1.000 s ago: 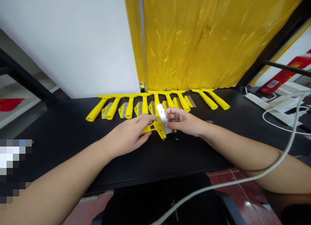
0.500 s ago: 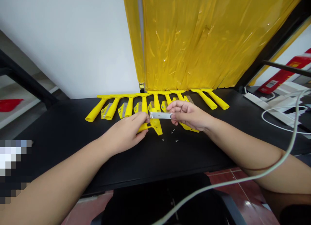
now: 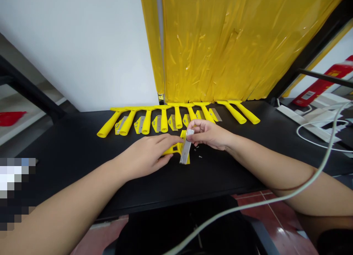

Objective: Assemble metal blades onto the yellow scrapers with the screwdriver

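My left hand (image 3: 150, 153) is closed around the handle of a yellow plastic scraper (image 3: 170, 150), its head turned to the right. Between the fingertips of my right hand (image 3: 211, 134) is the upper end of a flat grey metal blade (image 3: 186, 149). The blade lies slanted along the scraper's head, covering much of it. My left index finger reaches to the head beside the blade. Just right of the blade, a small screw (image 3: 200, 157) and other tiny hardware lie on the black tabletop (image 3: 154, 189).
Behind my hands several yellow scraper handles (image 3: 148, 121) stand in a row, with yellow plates carrying metal blades (image 3: 142, 123) between them. Yellow plastic sheeting (image 3: 209, 45) hangs behind. A white cable (image 3: 248, 209) crosses in front of my right arm. A red package (image 3: 317, 86) is at right.
The blade has swung from level to a steep slant and now lies against the scraper's head. The scraper has shifted slightly right. A yellow piece beneath my right hand no longer shows there.
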A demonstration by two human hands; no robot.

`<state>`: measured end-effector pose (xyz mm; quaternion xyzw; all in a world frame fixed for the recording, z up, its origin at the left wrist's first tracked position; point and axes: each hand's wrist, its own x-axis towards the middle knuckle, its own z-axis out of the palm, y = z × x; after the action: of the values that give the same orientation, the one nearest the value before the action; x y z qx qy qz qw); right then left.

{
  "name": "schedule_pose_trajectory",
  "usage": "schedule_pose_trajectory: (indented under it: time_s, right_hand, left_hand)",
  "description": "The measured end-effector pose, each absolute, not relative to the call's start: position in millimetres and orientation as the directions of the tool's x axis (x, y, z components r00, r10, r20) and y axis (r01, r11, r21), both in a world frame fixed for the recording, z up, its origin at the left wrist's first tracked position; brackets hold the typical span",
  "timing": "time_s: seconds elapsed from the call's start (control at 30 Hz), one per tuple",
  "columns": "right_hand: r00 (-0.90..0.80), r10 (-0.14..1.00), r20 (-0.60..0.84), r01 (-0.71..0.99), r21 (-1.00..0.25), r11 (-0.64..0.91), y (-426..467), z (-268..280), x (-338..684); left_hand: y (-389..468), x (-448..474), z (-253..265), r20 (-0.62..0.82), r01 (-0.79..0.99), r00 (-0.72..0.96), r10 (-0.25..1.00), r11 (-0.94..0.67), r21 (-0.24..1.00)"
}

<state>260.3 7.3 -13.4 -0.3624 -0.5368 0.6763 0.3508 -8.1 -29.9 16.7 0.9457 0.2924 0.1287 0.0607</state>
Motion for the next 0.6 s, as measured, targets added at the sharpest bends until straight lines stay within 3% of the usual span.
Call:
schedule_pose_trajectory:
  time_s: [0.2,0.37,0.6]
  right_hand:
    - [-0.469,0.873,-0.135,-0.088,-0.976,-0.198,10.9,-17.8,263.8]
    - [-0.518,0.848,-0.115,-0.08,-0.98,-0.181,10.5,-16.9,265.2]
    - [-0.517,0.853,0.068,-0.111,-0.994,0.012,9.6,-19.1,262.8]
  left_hand:
    - [-33.3,-6.3,20.5,0.22,0.456,0.844,0.489,-0.871,0.184]
    - [-36.1,-5.5,18.9,0.232,0.434,0.864,0.447,-0.895,0.105]
    - [-38.1,-3.7,15.8,0.244,0.422,0.881,0.405,-0.906,-0.02]
